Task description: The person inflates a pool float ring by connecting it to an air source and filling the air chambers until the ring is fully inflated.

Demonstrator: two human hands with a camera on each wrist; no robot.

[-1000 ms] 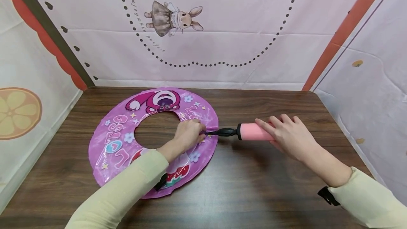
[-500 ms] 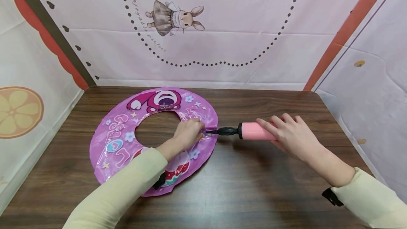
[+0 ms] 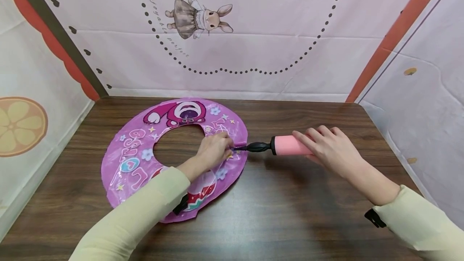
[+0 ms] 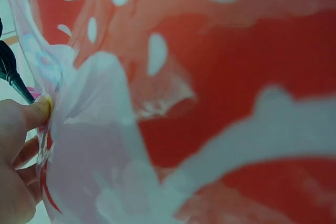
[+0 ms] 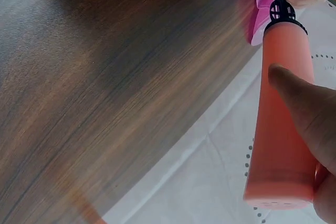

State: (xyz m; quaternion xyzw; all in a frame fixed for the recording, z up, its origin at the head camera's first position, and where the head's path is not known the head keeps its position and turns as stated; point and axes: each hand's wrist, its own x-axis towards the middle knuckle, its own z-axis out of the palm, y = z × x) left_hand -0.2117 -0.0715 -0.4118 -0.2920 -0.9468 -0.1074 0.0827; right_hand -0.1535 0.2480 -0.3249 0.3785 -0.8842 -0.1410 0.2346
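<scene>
A purple printed swim ring, partly filled and wrinkled, lies on the left half of the table. My left hand pinches its right side, where the thin black nozzle of a pink hand pump meets the ring. The valve itself is hidden by the fingers. My right hand grips the pump's pink barrel, with the thumb along it in the right wrist view. In the left wrist view the left thumb and fingers hold the ring's film beside the black nozzle tip.
The brown wooden table extends in front of and to the right of the ring. A pale printed cloth with a rabbit picture hangs behind it, and cloth walls close both sides.
Hands, pump and ring keep nearly the same places. The head view shifts slightly, and the right hand and pump tilt a little upward.
</scene>
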